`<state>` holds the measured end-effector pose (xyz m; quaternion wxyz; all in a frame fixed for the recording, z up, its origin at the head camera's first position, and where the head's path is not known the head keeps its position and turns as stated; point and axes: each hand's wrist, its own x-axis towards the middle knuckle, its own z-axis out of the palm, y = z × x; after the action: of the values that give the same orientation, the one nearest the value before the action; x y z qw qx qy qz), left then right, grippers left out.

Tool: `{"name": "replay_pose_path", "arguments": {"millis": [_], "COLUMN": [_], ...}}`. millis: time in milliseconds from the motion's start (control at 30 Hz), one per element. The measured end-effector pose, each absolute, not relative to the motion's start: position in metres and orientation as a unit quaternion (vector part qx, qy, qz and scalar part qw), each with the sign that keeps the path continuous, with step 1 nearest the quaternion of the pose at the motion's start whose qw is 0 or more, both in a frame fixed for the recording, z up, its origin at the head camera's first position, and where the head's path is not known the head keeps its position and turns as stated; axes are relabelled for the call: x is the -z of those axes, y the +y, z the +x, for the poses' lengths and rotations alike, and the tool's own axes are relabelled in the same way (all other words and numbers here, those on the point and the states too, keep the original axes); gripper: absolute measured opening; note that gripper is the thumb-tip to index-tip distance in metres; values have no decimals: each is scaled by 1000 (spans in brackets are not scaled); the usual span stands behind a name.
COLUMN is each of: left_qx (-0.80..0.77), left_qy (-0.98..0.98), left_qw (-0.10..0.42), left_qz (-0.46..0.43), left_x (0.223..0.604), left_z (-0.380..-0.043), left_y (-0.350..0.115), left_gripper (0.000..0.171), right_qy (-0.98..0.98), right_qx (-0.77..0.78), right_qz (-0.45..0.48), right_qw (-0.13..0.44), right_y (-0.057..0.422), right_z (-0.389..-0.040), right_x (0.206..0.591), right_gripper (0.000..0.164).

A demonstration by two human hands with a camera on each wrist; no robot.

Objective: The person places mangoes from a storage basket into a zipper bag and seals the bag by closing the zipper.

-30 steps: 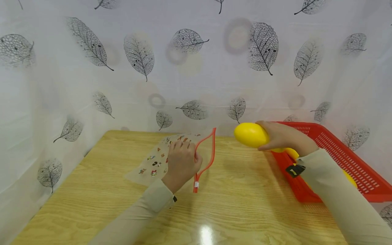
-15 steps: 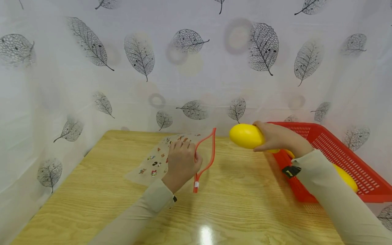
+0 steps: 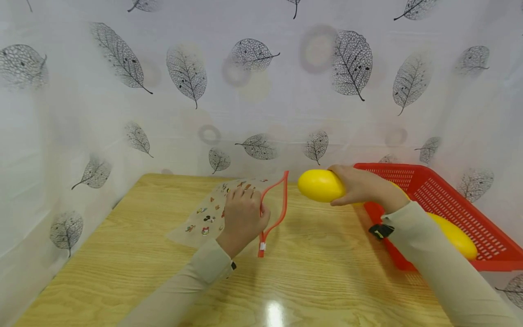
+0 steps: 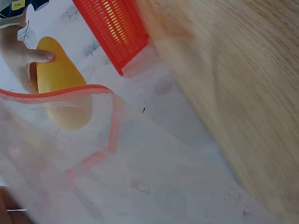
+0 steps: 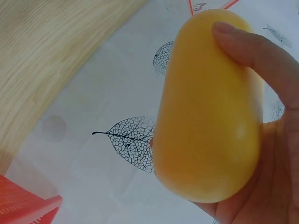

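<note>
My left hand (image 3: 243, 218) grips a clear zip bag (image 3: 206, 220) printed with small cartoon figures, its thumb by the red zip edge. The bag's mouth gapes toward the right, with a white slider at the near end. My right hand (image 3: 361, 184) holds a smooth yellow mango (image 3: 320, 185) above the table, a short way right of the mouth. Thumb and palm wrap the mango's sides in the right wrist view. From the left wrist, the lower part of this mango (image 4: 60, 67) shows through the bag's film (image 4: 154, 182).
A red plastic basket (image 3: 461, 200) with perforated walls stands at the right under my right forearm. More yellow mangoes (image 3: 455, 236) lie in it, partly hidden by the arm. Behind the wooden table (image 3: 318, 272) hangs a white leaf-patterned curtain (image 3: 278, 104).
My right hand has carried the mango left, closer to the bag's mouth, and slightly lower. More of the mango in the basket shows. My left hand and the bag have stayed put.
</note>
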<state>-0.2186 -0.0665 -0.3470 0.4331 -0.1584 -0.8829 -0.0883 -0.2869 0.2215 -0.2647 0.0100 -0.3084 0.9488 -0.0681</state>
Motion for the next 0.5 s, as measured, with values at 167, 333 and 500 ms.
{"name": "replay_pose_path", "arguments": {"millis": [167, 333, 500], "left_qx": [87, 85, 84], "left_qy": [-883, -882, -884], "left_qw": [433, 435, 433], "left_qz": [-160, -160, -159], "left_x": [347, 347, 348], "left_z": [-218, -219, -219], "left_y": [-66, -66, -66], "left_gripper": [10, 11, 10], "right_qy": [946, 944, 940], "right_qx": [66, 61, 54], "right_qz": [-319, -325, -335], "right_qw": [2, -2, -9], "right_y": [216, 211, 206], "right_z": [-288, -286, -285], "right_x": [268, 270, 271], "right_gripper": [75, 75, 73]}}
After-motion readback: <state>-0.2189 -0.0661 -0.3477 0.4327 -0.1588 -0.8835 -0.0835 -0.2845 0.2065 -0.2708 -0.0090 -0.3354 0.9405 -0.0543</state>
